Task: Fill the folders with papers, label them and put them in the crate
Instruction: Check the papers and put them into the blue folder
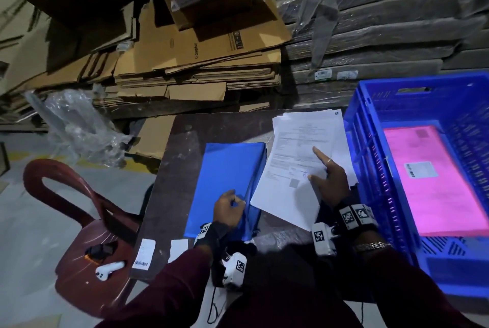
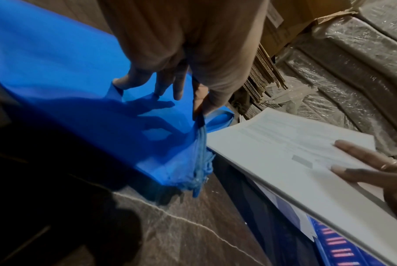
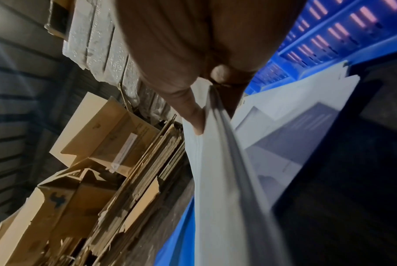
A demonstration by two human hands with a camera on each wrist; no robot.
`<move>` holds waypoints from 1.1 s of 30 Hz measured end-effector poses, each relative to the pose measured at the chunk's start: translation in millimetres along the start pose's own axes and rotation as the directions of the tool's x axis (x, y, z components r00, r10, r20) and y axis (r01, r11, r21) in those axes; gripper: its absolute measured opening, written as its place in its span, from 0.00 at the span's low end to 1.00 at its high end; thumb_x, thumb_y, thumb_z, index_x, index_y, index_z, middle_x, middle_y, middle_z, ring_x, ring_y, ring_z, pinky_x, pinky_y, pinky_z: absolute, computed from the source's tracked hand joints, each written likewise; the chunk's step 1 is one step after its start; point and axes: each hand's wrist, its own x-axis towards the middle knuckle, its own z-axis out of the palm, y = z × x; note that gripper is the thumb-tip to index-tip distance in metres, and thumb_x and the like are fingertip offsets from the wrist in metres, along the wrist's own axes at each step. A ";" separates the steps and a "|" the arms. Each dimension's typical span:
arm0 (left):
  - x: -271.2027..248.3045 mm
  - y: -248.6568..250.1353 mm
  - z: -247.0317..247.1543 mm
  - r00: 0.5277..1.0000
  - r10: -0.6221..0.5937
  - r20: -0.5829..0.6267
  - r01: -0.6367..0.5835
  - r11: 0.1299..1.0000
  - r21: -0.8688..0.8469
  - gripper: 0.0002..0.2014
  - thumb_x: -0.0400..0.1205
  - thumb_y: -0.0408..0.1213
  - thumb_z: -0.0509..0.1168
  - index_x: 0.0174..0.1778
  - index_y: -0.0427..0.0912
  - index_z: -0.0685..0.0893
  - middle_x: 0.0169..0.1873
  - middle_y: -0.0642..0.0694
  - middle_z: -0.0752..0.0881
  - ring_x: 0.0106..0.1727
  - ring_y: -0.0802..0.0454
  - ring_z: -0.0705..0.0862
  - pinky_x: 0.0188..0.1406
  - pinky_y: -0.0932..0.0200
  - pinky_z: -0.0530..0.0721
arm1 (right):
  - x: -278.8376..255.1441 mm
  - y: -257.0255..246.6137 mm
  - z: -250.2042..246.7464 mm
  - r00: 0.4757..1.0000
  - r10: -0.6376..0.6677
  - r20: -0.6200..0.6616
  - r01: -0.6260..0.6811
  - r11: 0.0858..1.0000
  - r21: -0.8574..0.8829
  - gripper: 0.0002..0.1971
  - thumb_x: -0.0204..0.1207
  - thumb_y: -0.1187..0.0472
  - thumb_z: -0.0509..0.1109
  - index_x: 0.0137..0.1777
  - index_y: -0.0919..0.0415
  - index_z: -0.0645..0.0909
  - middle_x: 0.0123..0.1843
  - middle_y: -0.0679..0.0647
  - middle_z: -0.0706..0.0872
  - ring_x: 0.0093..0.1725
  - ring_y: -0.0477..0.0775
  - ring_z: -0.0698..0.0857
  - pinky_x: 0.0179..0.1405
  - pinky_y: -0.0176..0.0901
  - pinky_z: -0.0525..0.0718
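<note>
Papers (image 1: 296, 166) lie under the right hand (image 1: 330, 179) — thumb beneath, fingers spread on top, lifting a thin, floppy sheaf best held by its near edge. Left hand (image 1: 229, 208) pinches the limp, light blue folder (image 1: 227, 168) open beside it.

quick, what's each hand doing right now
Left hand: pinching the top edge of the blue folder stack.
Right hand: gripping a sheaf of white papers, thumb on top, index finger extended.
</note>
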 end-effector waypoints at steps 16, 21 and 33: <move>-1.1 1.2 12.4 1.000 -0.019 -0.005 0.018 0.997 -0.078 0.13 0.78 0.31 0.71 0.29 0.41 0.79 0.65 0.43 0.83 0.69 0.51 0.79 0.59 0.66 0.70 | -14.3 34.3 21.8 0.978 0.178 0.112 -0.184 0.982 0.049 0.39 0.66 0.80 0.78 0.78 0.65 0.71 0.70 0.52 0.78 0.73 0.49 0.75 0.70 0.36 0.77; -0.4 6.1 11.4 1.000 -0.014 -0.014 0.013 0.998 -0.067 0.11 0.78 0.32 0.71 0.30 0.39 0.79 0.67 0.44 0.82 0.69 0.50 0.79 0.60 0.67 0.68 | -14.8 41.0 14.1 0.967 0.212 0.144 -0.227 0.969 0.098 0.38 0.67 0.80 0.77 0.78 0.66 0.72 0.71 0.51 0.75 0.74 0.45 0.71 0.54 0.15 0.75; -4.9 2.2 5.6 0.990 0.133 0.047 -0.131 0.990 -0.045 0.13 0.79 0.27 0.70 0.31 0.42 0.76 0.62 0.46 0.83 0.73 0.54 0.75 0.66 0.64 0.69 | 6.9 45.5 32.8 0.915 0.273 0.297 -0.288 0.958 0.008 0.44 0.61 0.77 0.81 0.79 0.58 0.74 0.75 0.53 0.79 0.77 0.51 0.75 0.70 0.35 0.71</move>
